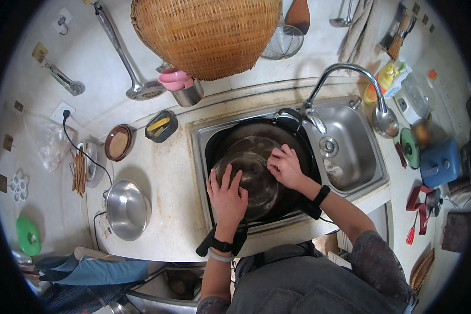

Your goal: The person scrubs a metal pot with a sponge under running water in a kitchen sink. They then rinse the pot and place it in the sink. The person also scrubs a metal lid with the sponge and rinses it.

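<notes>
A dark wok [298, 157] with a black loop handle sits in the left basin of the steel sink. Inside it lies a round, see-through lid [255, 196], seemingly glass. My left hand [229, 198] rests with spread fingers on the lid's left part. My right hand [285, 167] has bent fingers pinched at the lid's upper right; a small piece, perhaps of scouring material, shows at the fingertips, too small to tell. What the lid rests on is unclear.
The faucet [337, 68] arches over the right basin [349, 145]. A steel bowl [127, 210], a brown dish [119, 142] and a black soap box [161, 126] stand left. A wicker basket [208, 35] hangs above; a blue toaster [440, 163] stands right.
</notes>
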`<state>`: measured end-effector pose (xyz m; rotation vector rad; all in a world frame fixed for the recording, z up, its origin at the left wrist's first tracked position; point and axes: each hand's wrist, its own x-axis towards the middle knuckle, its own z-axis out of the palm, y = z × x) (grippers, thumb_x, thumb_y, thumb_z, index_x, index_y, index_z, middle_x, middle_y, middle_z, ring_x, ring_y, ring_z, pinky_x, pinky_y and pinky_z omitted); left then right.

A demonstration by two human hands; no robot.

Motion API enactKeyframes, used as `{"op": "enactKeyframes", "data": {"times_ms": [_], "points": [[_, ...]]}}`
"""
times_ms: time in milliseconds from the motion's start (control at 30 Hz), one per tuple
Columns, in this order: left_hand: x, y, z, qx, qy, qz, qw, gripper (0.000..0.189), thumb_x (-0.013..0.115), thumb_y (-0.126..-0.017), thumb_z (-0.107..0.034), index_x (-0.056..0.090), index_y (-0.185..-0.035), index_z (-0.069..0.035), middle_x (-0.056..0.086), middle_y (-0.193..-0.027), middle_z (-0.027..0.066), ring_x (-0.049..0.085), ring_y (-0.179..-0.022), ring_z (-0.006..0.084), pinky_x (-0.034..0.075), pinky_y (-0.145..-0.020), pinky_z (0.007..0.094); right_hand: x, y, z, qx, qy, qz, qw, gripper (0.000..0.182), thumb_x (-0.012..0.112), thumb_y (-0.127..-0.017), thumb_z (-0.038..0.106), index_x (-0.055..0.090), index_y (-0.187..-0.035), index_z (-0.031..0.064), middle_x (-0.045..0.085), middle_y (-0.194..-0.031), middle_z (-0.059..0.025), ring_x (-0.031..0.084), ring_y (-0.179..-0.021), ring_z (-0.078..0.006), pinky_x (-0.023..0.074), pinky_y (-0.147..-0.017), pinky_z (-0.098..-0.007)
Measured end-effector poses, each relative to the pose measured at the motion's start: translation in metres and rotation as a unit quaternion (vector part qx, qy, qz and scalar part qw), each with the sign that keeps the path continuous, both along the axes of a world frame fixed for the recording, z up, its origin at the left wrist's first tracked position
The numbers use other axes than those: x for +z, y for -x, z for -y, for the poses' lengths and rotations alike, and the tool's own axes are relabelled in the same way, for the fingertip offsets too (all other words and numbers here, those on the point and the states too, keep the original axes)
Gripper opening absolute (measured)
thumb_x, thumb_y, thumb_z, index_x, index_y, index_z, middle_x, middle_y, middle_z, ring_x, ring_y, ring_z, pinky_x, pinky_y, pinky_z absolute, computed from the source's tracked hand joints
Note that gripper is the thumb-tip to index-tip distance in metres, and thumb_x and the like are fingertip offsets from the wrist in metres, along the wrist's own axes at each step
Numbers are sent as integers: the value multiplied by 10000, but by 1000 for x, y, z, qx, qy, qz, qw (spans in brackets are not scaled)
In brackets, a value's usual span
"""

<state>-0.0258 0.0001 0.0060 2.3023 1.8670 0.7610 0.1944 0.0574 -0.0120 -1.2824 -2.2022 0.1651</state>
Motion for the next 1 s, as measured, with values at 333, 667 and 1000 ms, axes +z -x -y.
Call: {"op": "enactKeyframes", "data": {"times_ms": [333,667,1000], "points": [[-3,1,0,-1,-6,-5,1000,433,606,-835,-147,692,-1259,-172,520,-1486,52,388,-1386,475,298,-1134,633,11,-5,2,86,51,13,995,109,734,-727,119,654,-791,155,556,-920,-12,493,-985,-275,387,-797,-428],[-2,0,-1,3,-5,7,1000,434,616,-818,-147,703,-1243,-159,525,-1477,60,368,-1404,470,291,-1134,635,19,5,11,158,48,21,986,111,724,-721,85,650,-780,142,554,-921,-4,499,-976,-273,386,-788,-430],[-2,0,0,3,-1,-3,1000,438,604,-839,-135,691,-1267,-164,515,-1492,51,365,-1414,461,279,-1152,623,22,15,13,180,29,36,983,161,733,-693,148,575,-726,141,563,-872,11,523,-942,-268,412,-776,-415]]}}
